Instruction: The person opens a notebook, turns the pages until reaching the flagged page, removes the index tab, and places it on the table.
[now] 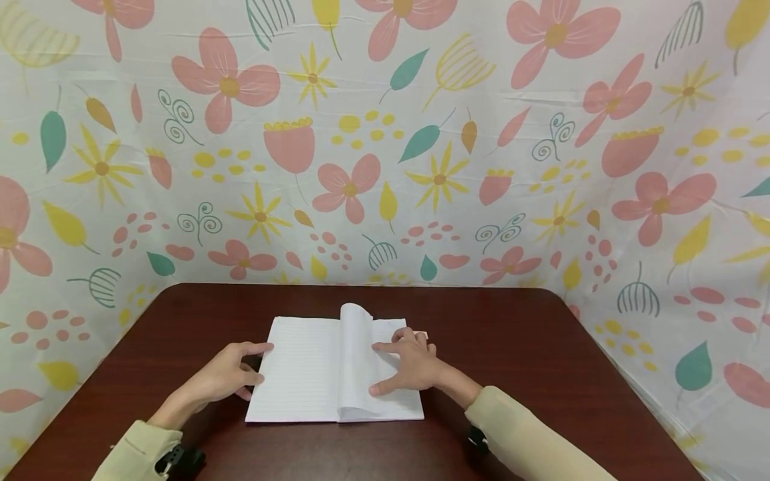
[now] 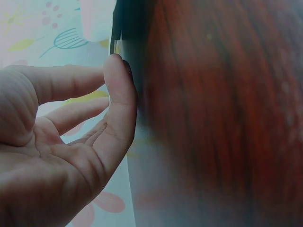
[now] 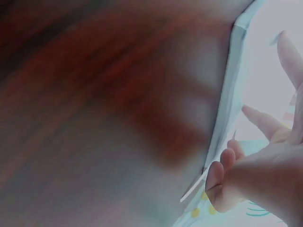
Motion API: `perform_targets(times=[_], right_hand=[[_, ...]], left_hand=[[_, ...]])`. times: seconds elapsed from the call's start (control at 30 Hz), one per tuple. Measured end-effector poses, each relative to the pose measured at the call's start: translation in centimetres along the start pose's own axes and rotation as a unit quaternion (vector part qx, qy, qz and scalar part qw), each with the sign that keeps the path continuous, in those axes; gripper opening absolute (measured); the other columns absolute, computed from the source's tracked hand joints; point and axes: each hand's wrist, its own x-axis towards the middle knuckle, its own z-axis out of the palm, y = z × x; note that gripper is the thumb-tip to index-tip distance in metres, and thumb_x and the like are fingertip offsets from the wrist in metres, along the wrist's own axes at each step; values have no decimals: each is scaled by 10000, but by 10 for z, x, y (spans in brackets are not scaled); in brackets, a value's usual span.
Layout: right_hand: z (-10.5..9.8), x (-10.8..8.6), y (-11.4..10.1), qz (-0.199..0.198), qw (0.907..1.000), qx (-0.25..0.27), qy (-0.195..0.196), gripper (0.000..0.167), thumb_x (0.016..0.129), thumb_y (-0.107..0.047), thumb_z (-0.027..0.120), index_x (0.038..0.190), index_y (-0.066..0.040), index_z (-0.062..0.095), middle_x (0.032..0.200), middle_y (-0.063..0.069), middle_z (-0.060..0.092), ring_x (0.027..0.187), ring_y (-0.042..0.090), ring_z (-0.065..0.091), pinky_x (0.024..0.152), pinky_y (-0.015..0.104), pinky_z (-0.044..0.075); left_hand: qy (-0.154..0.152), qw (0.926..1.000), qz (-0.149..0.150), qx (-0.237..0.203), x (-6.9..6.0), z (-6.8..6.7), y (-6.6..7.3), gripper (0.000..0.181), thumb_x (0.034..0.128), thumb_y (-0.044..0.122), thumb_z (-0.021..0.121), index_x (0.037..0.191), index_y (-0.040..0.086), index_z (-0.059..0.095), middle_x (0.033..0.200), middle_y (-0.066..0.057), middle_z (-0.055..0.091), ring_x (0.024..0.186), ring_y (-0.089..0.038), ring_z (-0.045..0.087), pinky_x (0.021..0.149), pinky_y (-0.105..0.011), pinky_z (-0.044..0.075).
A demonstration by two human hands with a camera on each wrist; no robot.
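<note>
A white lined notebook (image 1: pixel 303 374) lies spread open on the table, one white page (image 1: pixel 355 361) rising in a curl near its middle. At the notebook's left edge is my left hand (image 1: pixel 225 371), index finger and thumb extended to touch the margin and the other fingers lower down. My right hand (image 1: pixel 415 364) reaches over the right page with thumb and index finger spread; its remaining fingers bend near the right edge. Beside those fingers a small pale-orange and white piece (image 1: pixel 424 335) peeks out, mostly hidden. The right wrist view shows a thin white strip (image 3: pixel 190 190) by the bent fingers.
The dark reddish-brown table (image 1: pixel 511 321) extends around the notebook. A floral-patterned cloth (image 1: pixel 385 133) hangs behind it and along both sides. Dark devices are strapped at the left wrist (image 1: pixel 180 461) and right wrist (image 1: pixel 478 441).
</note>
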Motion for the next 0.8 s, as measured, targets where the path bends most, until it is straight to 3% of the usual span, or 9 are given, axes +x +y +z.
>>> perform_targets(times=[0.17, 0.33, 0.43, 0.6, 0.8], right_hand=[[-1, 0, -6, -184, 9996, 196, -118, 836, 753, -559, 916, 1484, -254, 647, 1366, 110, 440, 1160, 331, 362, 846, 514, 329], [-2, -1, -11, -281, 9964, 751, -265, 781, 832, -507, 875, 1520, -252, 607, 1365, 109, 478, 1172, 315, 380, 886, 548, 352], [-2, -2, -12, -326, 9932, 1005, -478, 810, 821, -499, 888, 1539, -279, 584, 1400, 91, 480, 1198, 299, 377, 934, 571, 344], [-4, -4, -15, -639, 9915, 778, -825, 1001, 716, -504, 959, 1590, -317, 507, 1482, 73, 406, 1274, 309, 348, 936, 562, 319], [-1, -5, -19, -959, 9900, 630, -815, 1069, 706, -423, 987, 1622, -281, 455, 1615, 198, 351, 1359, 405, 297, 915, 573, 283]], left_hand=[[19, 10000, -17, 12, 1, 0, 0, 627, 930, -85, 706, 1502, -148, 458, 1485, -394, 401, 790, -278, 698, 615, -435, 620], [27, 10000, -33, -1, 1, 1, 0, 627, 927, -91, 706, 1502, -144, 461, 1493, -394, 395, 793, -279, 699, 616, -436, 621], [18, 10000, -11, -13, 1, 1, 1, 627, 928, -90, 705, 1502, -147, 459, 1488, -396, 397, 792, -282, 698, 615, -436, 620], [4, 10000, -18, -36, 0, 0, 2, 630, 925, -90, 707, 1502, -146, 460, 1490, -397, 391, 797, -281, 698, 615, -435, 621], [49, 9999, -122, -34, 0, 1, 2, 626, 921, -92, 710, 1500, -132, 476, 1508, -384, 391, 800, -269, 702, 616, -432, 622]])
